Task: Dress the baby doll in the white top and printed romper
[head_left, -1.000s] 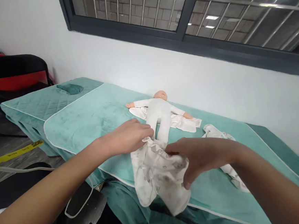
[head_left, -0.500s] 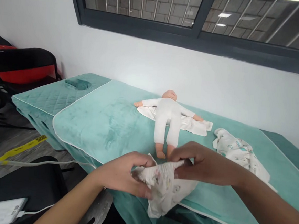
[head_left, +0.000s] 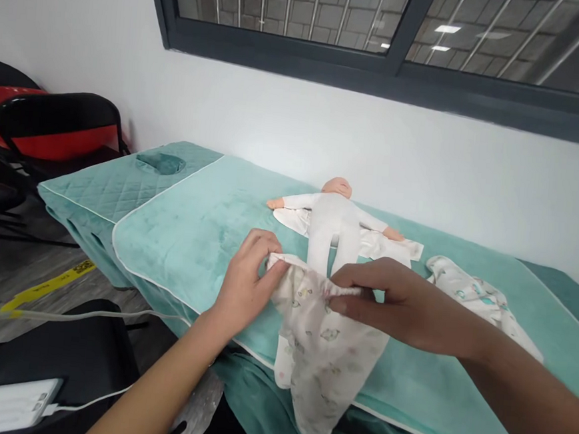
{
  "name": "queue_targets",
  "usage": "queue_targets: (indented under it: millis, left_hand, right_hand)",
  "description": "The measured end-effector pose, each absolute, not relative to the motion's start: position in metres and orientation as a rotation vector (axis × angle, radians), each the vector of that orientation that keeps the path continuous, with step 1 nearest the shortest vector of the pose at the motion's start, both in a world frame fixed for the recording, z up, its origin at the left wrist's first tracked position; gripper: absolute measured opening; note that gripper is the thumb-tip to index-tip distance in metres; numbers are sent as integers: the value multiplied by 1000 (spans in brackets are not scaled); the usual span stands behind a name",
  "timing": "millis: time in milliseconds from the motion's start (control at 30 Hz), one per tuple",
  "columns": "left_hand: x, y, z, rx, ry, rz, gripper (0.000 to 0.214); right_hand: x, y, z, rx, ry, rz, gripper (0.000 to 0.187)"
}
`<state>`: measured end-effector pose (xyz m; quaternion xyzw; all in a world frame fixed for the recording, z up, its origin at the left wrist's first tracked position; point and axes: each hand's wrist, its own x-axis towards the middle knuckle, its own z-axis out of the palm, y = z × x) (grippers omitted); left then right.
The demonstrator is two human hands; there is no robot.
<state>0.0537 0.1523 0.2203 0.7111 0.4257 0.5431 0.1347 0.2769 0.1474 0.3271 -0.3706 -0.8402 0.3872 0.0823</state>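
Teal padded table [head_left: 188, 229]: left hand [head_left: 244, 277] and right hand [head_left: 393, 305] each pinch the waistband of printed baby pants [head_left: 326, 353] at the near edge, pant legs hanging over it, doll [head_left: 333, 224] lying just beyond, lengthwise toward the far edge, legs pointing at the waistband.

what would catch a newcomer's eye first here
In the middle foreground the left hand and right hand pinch the waistband of small printed baby trousers, stretched between them, legs hanging over the near edge of the teal bed. Just behind lies a baby doll in white, arms spread, near the wall. A second printed garment lies crumpled to the right.
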Motion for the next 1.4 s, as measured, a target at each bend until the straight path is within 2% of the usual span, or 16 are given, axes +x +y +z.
queue_targets:
  millis: [100,267,367,467,533,700,800,1000,1167,1267,1400]
  left_hand:
    - [52,155,203,1968,1295,1449,4]
    - [35,156,196,2299,1607,1228,15]
    - [35,153,202,2385,1666,1148,19]
    - [43,148,210,2280,1660,1067,29]
    - [49,144,215,2126,1592,999,36]
    - [57,136,225,1805,1281,1030,35]
    - [60,135,225,1709,1223,1040,30]
    - [72,136,229,1526,1262,1316,22]
    - [87,138,246,1311,1233,1602,18]
    - [96,139,258,1296,1198,1717,17]
    - [111,137,273,1416,1082,1745,15]
  right_hand:
    - [278,150,323,-1247,-2649,761,43]
    - [294,159,315,-1315,-2785,-148,50]
    - [300,162,308,-1212,-2773,-387,45]
    - [303,160,303,-1195,-2714,-489,38]
    - [306,159,300,-1294,-2657,-386,38]
    - [318,159,294,-1708,-2608,445,51]
    - [322,157,293,-1739,-2454,689,54]
    - [310,143,301,-1693,-2028,801,50]
    - [299,138,309,-1686,-1720,892,30]
    - [294,136,312,-1573,-1598,962,32]
    - [279,132,317,-1427,-1581,834,33]
